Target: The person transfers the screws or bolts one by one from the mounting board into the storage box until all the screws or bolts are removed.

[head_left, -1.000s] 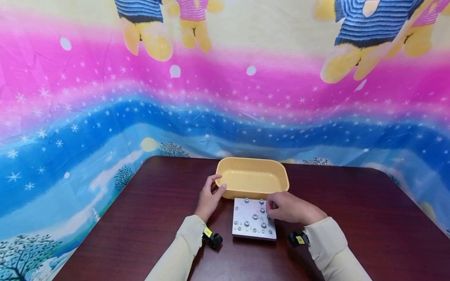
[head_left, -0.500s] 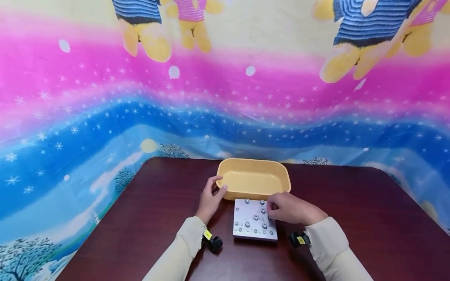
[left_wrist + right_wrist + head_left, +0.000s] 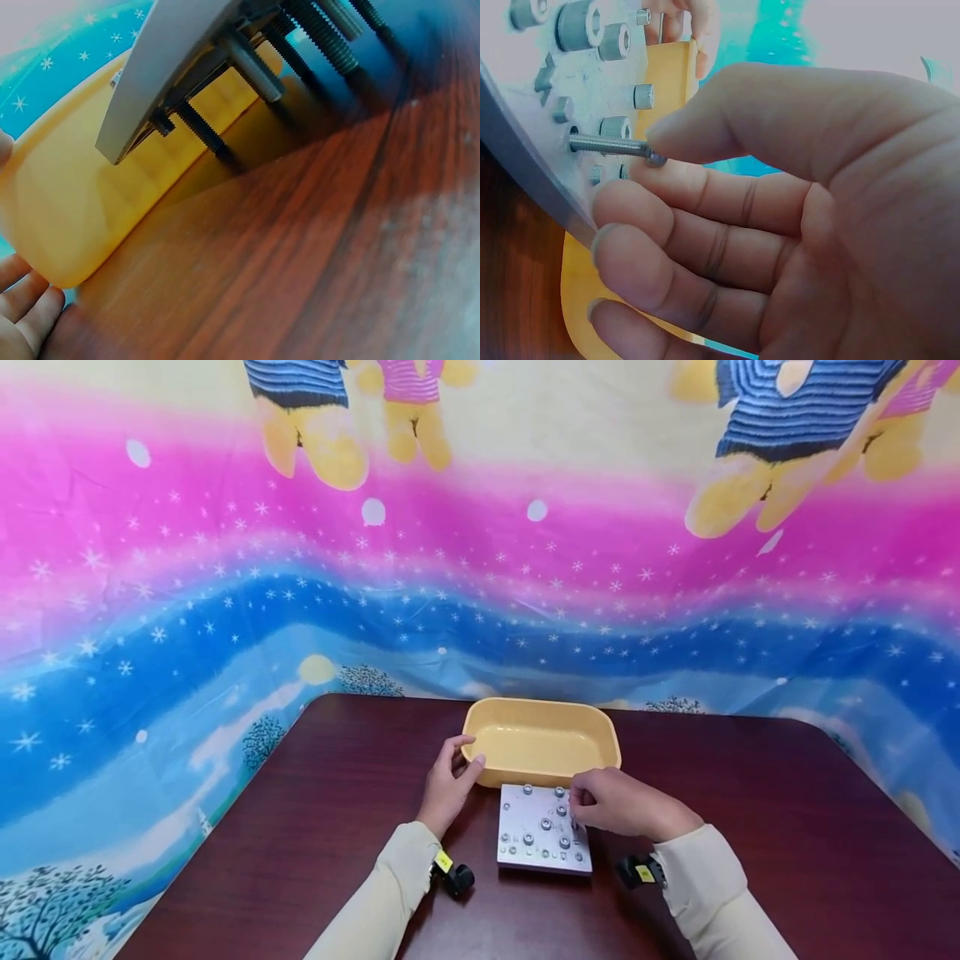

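Note:
A silver metal plate (image 3: 525,814) with several socket-head bolts (image 3: 579,25) in it stands in front of a yellow plastic bin (image 3: 517,776). Threaded shanks (image 3: 322,35) stick out below the plate in the left wrist view. At the plate's right side, my right hand (image 3: 626,803) pinches a screw (image 3: 609,144) by its head between thumb and index finger. The screw's far end sits at a hole in the plate, with much of its thread showing. My left hand (image 3: 447,787) grips the bin's left front corner, fingers over the rim and thumb against the front wall.
Everything stands on a dark red-brown wooden table (image 3: 360,760). A printed cloth (image 3: 480,568) hangs behind the far edge. Small black cameras (image 3: 456,878) are strapped to both wrists, close to the tabletop.
Hardly anything differs. The right hand stays at the same spot on the plate, and the left hand keeps its hold on the bin. The head view has shifted very slightly.

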